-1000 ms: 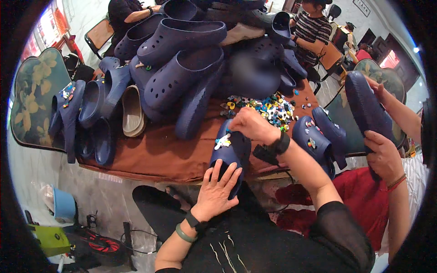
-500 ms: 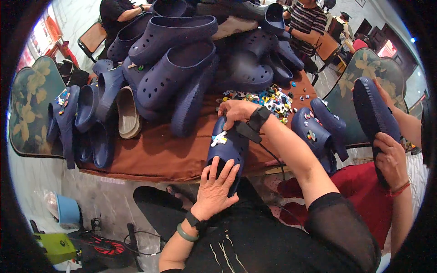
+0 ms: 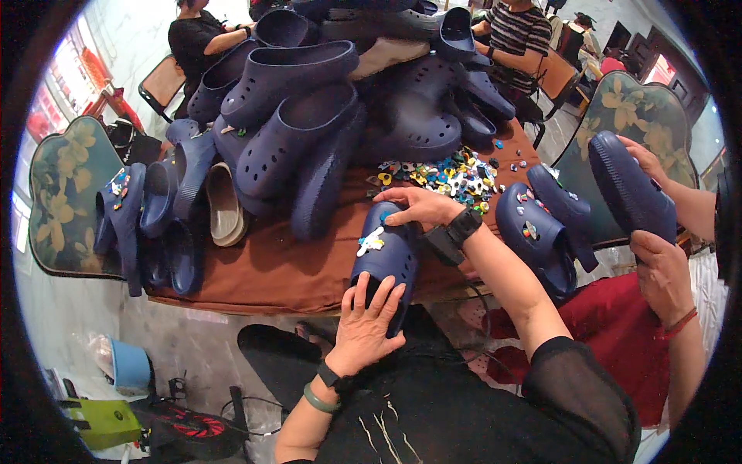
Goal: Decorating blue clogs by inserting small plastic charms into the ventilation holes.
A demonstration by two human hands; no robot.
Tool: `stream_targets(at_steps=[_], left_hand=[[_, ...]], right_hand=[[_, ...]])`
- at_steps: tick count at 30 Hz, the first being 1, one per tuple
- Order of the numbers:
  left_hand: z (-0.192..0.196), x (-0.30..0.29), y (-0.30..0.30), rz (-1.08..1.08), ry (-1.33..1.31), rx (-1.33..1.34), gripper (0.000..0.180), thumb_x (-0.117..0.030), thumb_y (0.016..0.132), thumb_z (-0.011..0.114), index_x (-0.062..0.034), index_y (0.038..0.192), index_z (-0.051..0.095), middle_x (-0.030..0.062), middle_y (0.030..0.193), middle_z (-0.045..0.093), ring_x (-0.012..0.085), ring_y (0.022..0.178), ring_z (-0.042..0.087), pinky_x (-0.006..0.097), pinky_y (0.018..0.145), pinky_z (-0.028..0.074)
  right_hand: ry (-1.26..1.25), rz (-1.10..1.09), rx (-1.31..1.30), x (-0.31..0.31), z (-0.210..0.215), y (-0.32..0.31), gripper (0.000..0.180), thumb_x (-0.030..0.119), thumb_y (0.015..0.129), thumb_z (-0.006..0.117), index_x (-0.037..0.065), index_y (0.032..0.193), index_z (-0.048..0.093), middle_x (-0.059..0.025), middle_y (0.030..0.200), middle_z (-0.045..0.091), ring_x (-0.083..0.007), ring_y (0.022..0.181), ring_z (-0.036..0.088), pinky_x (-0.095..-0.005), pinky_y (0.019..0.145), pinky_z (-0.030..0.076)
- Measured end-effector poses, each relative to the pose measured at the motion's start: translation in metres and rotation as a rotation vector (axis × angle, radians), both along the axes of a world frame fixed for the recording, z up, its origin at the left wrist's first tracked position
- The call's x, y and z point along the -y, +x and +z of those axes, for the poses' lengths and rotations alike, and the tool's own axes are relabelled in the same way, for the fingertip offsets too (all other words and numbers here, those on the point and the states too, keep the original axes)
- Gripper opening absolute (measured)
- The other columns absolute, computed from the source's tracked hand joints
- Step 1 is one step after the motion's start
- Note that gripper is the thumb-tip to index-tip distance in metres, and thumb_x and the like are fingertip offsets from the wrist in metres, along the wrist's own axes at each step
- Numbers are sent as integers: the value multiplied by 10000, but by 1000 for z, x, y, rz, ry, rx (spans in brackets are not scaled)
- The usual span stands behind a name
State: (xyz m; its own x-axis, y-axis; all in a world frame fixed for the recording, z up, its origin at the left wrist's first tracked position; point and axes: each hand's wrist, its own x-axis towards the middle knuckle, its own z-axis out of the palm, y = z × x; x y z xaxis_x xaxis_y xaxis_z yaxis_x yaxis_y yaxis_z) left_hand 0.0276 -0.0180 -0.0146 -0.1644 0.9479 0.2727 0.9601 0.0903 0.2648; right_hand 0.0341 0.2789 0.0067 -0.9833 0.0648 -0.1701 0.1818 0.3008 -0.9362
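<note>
Navy clog [image 3: 392,255] at near edge of brown-covered table [image 3: 263,278], toe away from us; our left hand [image 3: 367,321] holds its opening, fingers spread; right hand [image 3: 421,207], half-open, nearer toe, thumb at blue charm [image 3: 382,217]

Blue bucket [image 3: 131,366], floral chair back [image 3: 71,207], lime-green object [image 3: 107,423]
</note>
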Motion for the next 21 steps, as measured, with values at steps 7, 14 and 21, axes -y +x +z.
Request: stream_targets(at_steps=[7, 14, 21], left_hand=[[5, 0, 0, 16, -8, 48, 902, -406, 691, 734, -177, 1479, 360, 44, 1530, 305, 370, 1447, 153, 473, 1128, 180], [1, -1, 1, 27, 6, 71, 902, -405, 693, 732, -167, 1480, 361, 46, 1526, 308, 376, 1448, 152, 473, 1124, 184], [-1, -3, 1, -6, -28, 45, 903, -458, 676, 740, -165, 1454, 388, 64, 1505, 313, 420, 1443, 111, 526, 1118, 158]], right_hand=[[-98, -23, 245, -6, 5, -25, 552, 102, 759, 779, 42, 1251, 536, -56, 1004, 646, -149, 859, 634, -280, 735, 525], [289, 51, 298, 9, 26, -39, 538, 116, 680, 799, 50, 1155, 554, -82, 883, 614, -173, 777, 596, -310, 645, 472], [-312, -208, 190, 12, -3, -15, 410, 72, 762, 774, 41, 1142, 625, -44, 1021, 659, -111, 939, 592, -258, 816, 472]])
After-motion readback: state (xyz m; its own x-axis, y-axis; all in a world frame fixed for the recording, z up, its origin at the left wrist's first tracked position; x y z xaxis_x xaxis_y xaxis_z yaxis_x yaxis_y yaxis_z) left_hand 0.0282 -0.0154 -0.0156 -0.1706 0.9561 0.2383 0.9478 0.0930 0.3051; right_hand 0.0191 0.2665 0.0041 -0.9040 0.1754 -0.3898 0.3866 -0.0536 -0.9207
